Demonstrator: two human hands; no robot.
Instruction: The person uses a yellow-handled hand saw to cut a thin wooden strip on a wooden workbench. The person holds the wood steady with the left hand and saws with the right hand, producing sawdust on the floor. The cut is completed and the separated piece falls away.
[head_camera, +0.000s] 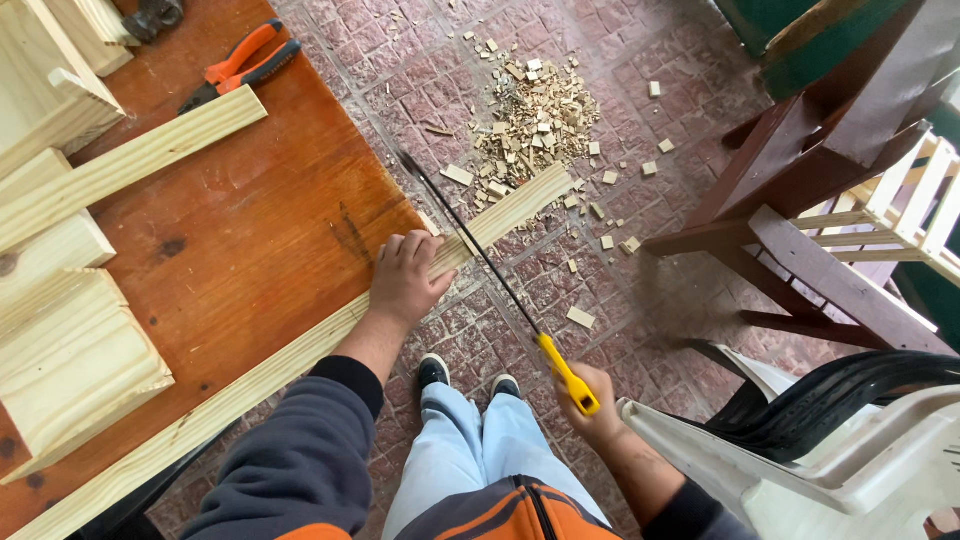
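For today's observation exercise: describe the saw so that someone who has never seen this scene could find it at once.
Start at the reddish-brown table and follow the long pale plank that juts past its edge, pinned by the left hand. The saw crosses that overhang, its thin dark blade running back to the right hand. Its yellow handle sets it apart from the orange-handled pliers on the table.

Home woodworking spot, offcut pile (530, 115), pliers (240, 65), wooden table (240, 230), tiled floor (620, 280)
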